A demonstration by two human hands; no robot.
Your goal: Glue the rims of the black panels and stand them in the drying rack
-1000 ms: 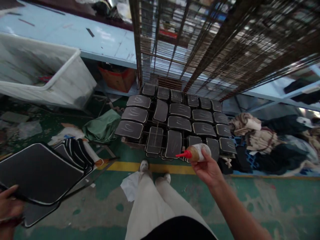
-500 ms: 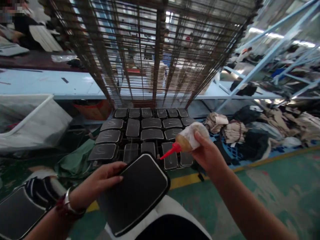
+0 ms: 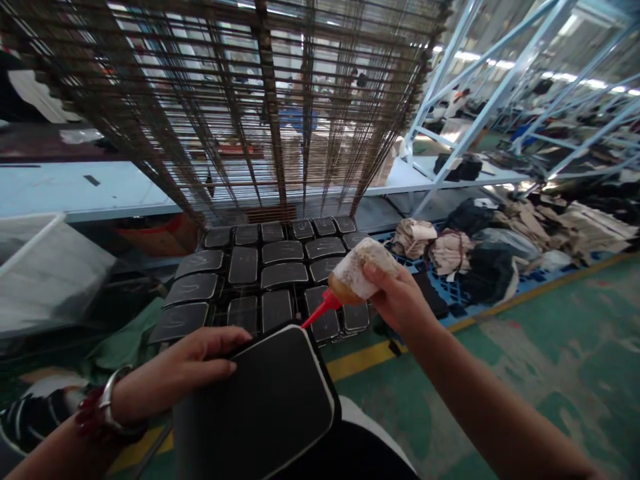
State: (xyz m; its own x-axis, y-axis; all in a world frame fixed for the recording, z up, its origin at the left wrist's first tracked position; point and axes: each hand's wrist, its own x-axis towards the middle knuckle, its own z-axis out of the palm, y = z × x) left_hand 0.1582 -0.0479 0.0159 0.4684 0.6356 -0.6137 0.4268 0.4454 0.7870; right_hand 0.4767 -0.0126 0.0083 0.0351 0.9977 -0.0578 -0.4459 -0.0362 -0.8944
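Note:
My right hand [image 3: 400, 297] is closed around a squeeze bottle [image 3: 357, 270] with a whitish, stained body and a long red nozzle. The bottle tilts down to the left, its tip at the top corner of a black rounded panel [image 3: 265, 393]. A pale line runs just inside the panel's edge. My left hand [image 3: 207, 360] grips the panel's left side, thumb on top and fingers along the far edge. The panel lies over my lap. Beyond it, several similar dark panels [image 3: 283, 251] with pale outlines lie in rows at the foot of a wire rack.
The wire rack [image 3: 265, 100] leans up in front of me. A white bin [image 3: 50, 273] and green cloth [image 3: 130, 333] stand at left. At right, bundled fabric pieces [image 3: 450, 250] lie on a blue pallet [image 3: 453, 293], beside a yellow floor line [image 3: 360, 362].
The red nozzle has come down and left to the panel's top corner. My view has turned to the right. Both hands keep their hold.

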